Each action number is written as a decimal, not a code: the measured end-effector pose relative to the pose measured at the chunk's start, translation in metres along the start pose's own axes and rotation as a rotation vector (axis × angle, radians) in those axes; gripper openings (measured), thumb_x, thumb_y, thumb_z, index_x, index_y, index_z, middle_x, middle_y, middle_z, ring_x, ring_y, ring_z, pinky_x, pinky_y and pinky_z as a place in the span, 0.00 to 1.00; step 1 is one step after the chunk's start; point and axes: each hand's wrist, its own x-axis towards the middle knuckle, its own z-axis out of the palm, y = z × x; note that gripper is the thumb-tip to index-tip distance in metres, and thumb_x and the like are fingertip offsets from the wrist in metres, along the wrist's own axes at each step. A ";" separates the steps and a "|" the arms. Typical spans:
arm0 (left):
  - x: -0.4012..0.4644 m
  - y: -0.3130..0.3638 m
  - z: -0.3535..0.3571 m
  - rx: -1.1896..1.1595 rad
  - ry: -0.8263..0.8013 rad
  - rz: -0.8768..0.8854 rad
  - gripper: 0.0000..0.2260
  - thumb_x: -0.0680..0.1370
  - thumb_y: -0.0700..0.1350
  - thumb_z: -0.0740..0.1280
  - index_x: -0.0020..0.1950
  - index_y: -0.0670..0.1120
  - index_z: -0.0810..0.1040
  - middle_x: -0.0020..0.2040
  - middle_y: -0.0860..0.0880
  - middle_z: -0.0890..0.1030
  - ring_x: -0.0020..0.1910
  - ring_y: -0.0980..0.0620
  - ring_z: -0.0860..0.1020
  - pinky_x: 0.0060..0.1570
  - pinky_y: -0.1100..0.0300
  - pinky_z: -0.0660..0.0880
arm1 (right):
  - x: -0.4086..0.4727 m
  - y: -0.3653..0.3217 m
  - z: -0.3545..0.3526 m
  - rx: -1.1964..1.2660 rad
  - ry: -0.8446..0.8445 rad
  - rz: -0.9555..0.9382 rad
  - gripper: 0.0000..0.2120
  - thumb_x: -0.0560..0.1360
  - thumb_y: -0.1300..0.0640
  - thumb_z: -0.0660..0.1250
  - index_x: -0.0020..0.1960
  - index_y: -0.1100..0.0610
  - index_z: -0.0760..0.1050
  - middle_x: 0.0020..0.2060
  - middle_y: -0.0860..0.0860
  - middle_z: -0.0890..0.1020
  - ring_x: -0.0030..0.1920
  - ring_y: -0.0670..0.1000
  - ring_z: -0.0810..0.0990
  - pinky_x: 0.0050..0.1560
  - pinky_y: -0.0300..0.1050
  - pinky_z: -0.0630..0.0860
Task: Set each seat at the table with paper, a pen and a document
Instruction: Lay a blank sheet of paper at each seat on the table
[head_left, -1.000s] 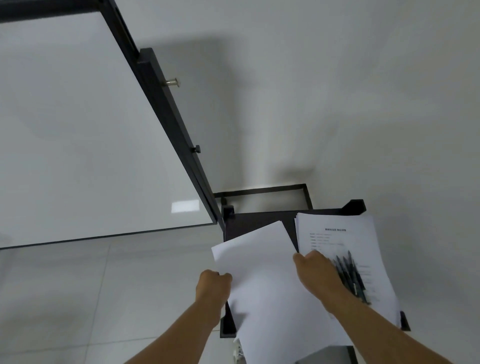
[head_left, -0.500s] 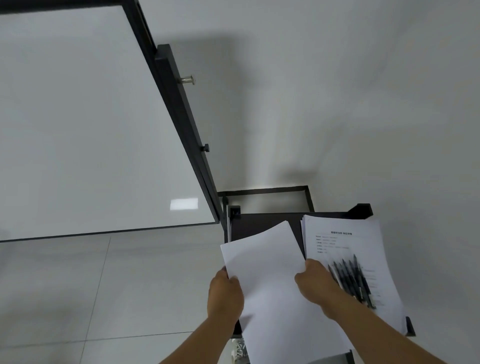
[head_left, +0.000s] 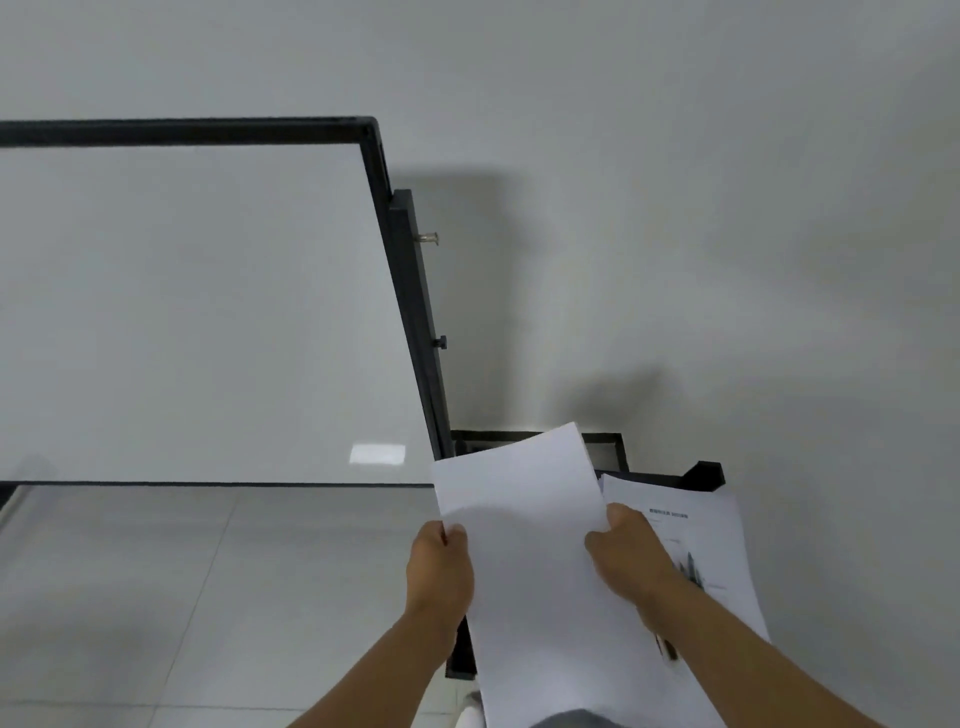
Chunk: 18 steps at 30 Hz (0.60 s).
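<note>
A: What do the hands hold?
B: The left hand (head_left: 440, 566) and right hand (head_left: 626, 553) each pinch a side edge of the blank paper (head_left: 535, 561), raised over the documents (head_left: 711, 540) lying on the black bench (head_left: 704, 474).
A: And the pens?
B: Blurred beside the right wrist.

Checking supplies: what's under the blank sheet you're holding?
The blank sheet covers part of the black cart and overlaps the printed documents. Whatever lies beneath it is hidden.
</note>
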 end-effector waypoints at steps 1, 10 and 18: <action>-0.009 0.009 -0.004 -0.019 0.002 0.028 0.16 0.89 0.47 0.59 0.42 0.44 0.70 0.37 0.47 0.71 0.36 0.49 0.68 0.39 0.54 0.67 | -0.008 -0.009 -0.008 0.028 -0.004 -0.028 0.08 0.82 0.63 0.61 0.57 0.56 0.76 0.50 0.57 0.82 0.51 0.58 0.84 0.47 0.47 0.81; -0.119 0.089 -0.059 -0.243 -0.066 0.213 0.13 0.86 0.49 0.65 0.54 0.44 0.87 0.48 0.42 0.89 0.45 0.41 0.87 0.43 0.50 0.84 | -0.073 -0.093 -0.069 0.233 -0.015 -0.295 0.10 0.78 0.63 0.65 0.57 0.66 0.77 0.43 0.58 0.81 0.41 0.54 0.77 0.44 0.47 0.73; -0.216 0.118 -0.171 -0.347 0.312 0.483 0.18 0.85 0.54 0.67 0.44 0.42 0.74 0.39 0.45 0.79 0.39 0.47 0.76 0.42 0.52 0.74 | -0.195 -0.206 -0.078 0.373 -0.192 -0.703 0.06 0.80 0.63 0.67 0.53 0.61 0.82 0.46 0.58 0.88 0.40 0.56 0.84 0.38 0.47 0.79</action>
